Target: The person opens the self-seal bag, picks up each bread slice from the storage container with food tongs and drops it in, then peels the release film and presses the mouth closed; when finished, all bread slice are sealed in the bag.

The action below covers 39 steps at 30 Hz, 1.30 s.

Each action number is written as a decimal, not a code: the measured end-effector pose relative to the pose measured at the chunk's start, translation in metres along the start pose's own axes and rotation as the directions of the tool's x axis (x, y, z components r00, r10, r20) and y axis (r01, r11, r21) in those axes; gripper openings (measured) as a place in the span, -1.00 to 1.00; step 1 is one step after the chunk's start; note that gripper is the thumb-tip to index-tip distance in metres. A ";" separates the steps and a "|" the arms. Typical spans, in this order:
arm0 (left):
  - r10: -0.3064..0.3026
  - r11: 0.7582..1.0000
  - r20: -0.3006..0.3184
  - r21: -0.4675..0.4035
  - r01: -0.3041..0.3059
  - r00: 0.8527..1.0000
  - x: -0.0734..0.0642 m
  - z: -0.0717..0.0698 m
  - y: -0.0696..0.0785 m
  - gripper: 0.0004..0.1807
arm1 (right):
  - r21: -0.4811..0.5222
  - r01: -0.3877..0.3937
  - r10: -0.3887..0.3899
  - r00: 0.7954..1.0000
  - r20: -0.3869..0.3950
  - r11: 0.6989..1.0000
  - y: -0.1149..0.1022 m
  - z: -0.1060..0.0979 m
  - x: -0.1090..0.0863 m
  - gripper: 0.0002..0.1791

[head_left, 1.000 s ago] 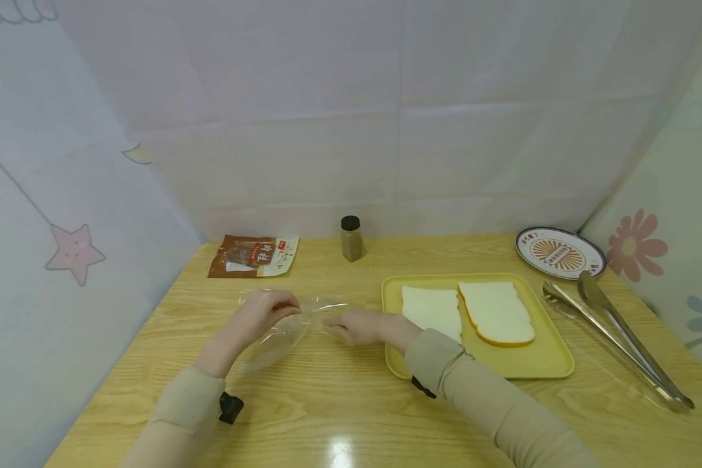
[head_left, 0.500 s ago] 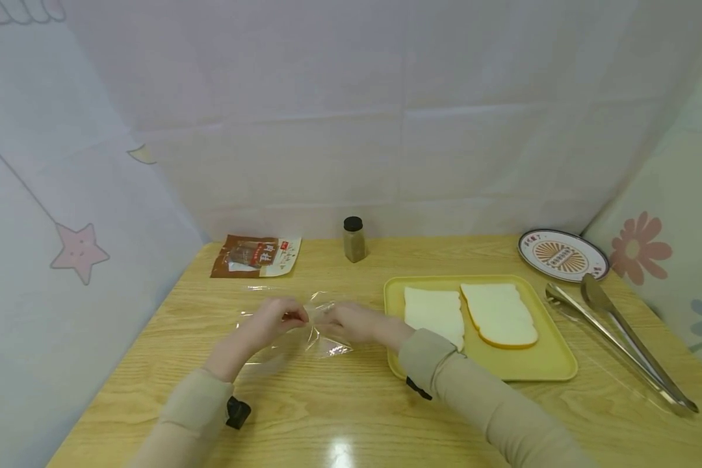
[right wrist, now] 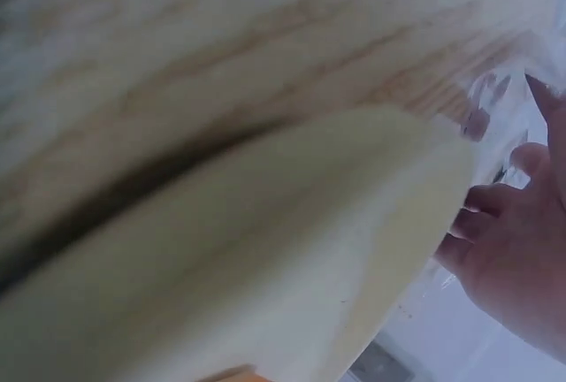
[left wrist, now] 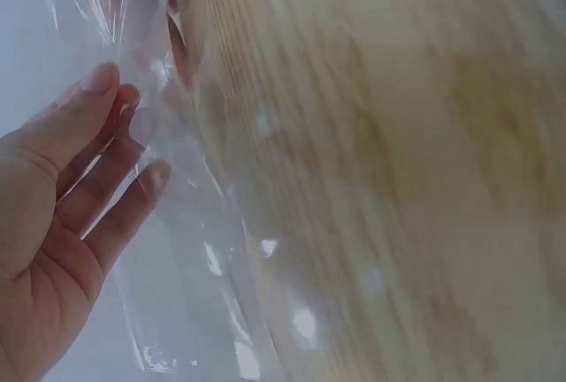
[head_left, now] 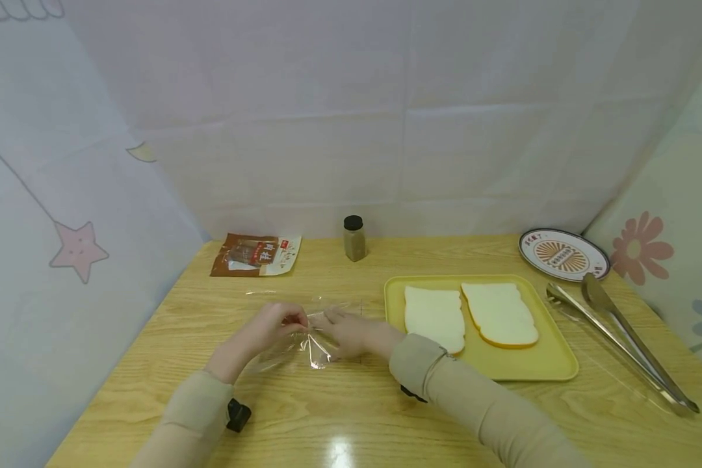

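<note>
Between the hands lies a clear, shiny plastic bag (head_left: 318, 351), creased where they meet it. With thumb and fingertips my left hand (head_left: 276, 321) pinches the bag's film; the left wrist view shows the film (left wrist: 199, 249) hanging past the fingers. My right hand (head_left: 346, 330) has its fingers stretched out against the bag, just left of the tray. In the right wrist view the right hand (right wrist: 513, 232) shows loosely spread fingers with film around the tips. Whether these fingers are inside the bag or only against it, I cannot tell.
A yellow tray (head_left: 520, 369) bearing two bread slices stands under my right forearm. To its right lie metal tongs (head_left: 614, 341) and an oval plate (head_left: 561, 253). Along the back are a black-capped spice jar (head_left: 354, 242) and a brown-and-white packet (head_left: 256, 255).
The hands have come closer together and the bag is bunched differently. My right hand's fingers, bent at the film earlier, are now stretched out on it. The left keeps its pinch.
</note>
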<state>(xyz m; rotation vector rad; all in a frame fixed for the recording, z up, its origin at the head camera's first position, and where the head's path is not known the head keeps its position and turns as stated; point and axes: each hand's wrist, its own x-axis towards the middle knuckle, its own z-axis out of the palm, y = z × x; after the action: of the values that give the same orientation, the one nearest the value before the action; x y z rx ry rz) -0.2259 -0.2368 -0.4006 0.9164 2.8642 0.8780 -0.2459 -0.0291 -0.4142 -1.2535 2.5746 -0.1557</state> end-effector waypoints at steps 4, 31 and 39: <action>0.014 1.000 0.000 -0.014 -0.014 1.000 0.000 -0.001 0.003 -0.94 | -0.028 -0.081 0.083 0.993 0.090 0.996 -0.003 -0.001 -0.002 -0.04; 0.051 0.996 -0.026 0.077 -0.049 0.998 0.003 0.002 0.012 -0.90 | -0.015 -0.212 0.212 0.977 -0.001 0.977 -0.004 -0.003 -0.001 0.43; 0.057 0.991 -0.018 0.124 -0.054 0.998 0.004 0.001 0.016 -0.96 | -0.024 -0.227 0.228 0.970 0.087 0.974 -0.007 -0.007 -0.007 0.26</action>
<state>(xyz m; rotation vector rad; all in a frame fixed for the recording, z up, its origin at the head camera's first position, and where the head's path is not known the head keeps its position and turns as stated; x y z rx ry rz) -0.2204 -0.2235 -0.3921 1.0083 2.9542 0.7251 -0.2379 -0.0280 -0.4044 -0.9360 2.6204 -0.0351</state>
